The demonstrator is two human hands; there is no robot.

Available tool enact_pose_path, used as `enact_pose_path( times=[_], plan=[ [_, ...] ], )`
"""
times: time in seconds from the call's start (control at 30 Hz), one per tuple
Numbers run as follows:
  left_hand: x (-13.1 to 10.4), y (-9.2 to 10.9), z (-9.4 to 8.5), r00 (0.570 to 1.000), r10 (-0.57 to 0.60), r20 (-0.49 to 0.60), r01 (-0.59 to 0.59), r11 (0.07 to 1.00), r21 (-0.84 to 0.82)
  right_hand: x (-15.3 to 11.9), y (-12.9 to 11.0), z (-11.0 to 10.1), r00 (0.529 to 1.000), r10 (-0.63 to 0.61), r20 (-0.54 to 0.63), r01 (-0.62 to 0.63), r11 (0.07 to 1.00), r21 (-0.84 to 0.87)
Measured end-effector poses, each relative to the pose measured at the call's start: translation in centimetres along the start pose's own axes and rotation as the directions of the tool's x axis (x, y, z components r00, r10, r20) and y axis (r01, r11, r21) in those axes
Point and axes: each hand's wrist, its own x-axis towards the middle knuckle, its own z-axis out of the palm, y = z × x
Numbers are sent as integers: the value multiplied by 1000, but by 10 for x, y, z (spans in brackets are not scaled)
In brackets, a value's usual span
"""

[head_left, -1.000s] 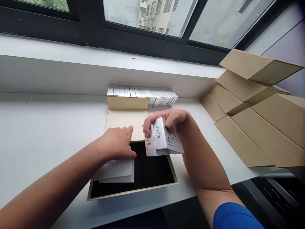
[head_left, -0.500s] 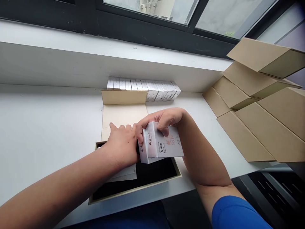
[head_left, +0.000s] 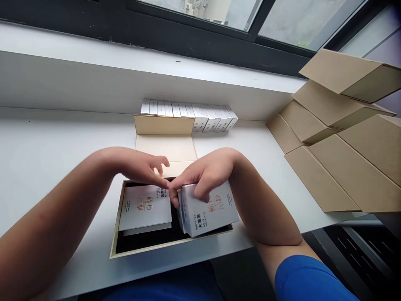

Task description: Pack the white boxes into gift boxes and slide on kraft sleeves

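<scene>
**Two hands at an open box, white cartons in my right**

Box: one, black inside with a pale rim, open on the table. All places below are taken from it.

Right hand: closed on the held cartons, at least two, lying against each other. My thumb presses the printed upper face; my fingers wrap the edge nearest the box's middle. The load sits tilted over the box's right half, its near edge reaching the near rim. Whether it touches the box's floor, I cannot tell.

Left hand: holding nothing, digits parted, above the box's far rim. One fingertip comes to the fingers of my right hand; whether they touch, I cannot tell.

Laid cartons: white, printed, in the box's left half, the upper one overlapping another piece.

Lid: cream, folded open beyond the box's far rim, its end flap upright.

Row: white cartons side by side, behind the lid.

Brown boxes: a stack, well to the box's right.

Window: dark-framed, far beyond the box.
</scene>
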Motion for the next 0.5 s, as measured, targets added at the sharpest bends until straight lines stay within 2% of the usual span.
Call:
enact_pose_path(
  times=[0.1,0.23,0.33,0.43,0.5],
  plan=[
    [7,-23,-11,988,-46,149,58,995,-81,7,-11,11,983,132,-125,-154,971,-184],
    [23,-46,-8,992,-71,104,88,981,-174,6,-19,27,943,204,-263,-281,912,-300],
    [30,-54,-2,995,-71,70,88,959,-270,2,-25,39,877,219,-428,-392,840,-375],
    [35,-59,0,993,-100,-70,70,938,-339,3,-31,50,837,186,-514,-440,786,-433],
    [38,-65,1,947,-191,-257,102,941,-322,3,-34,55,828,179,-532,-449,780,-437]
  ],
)
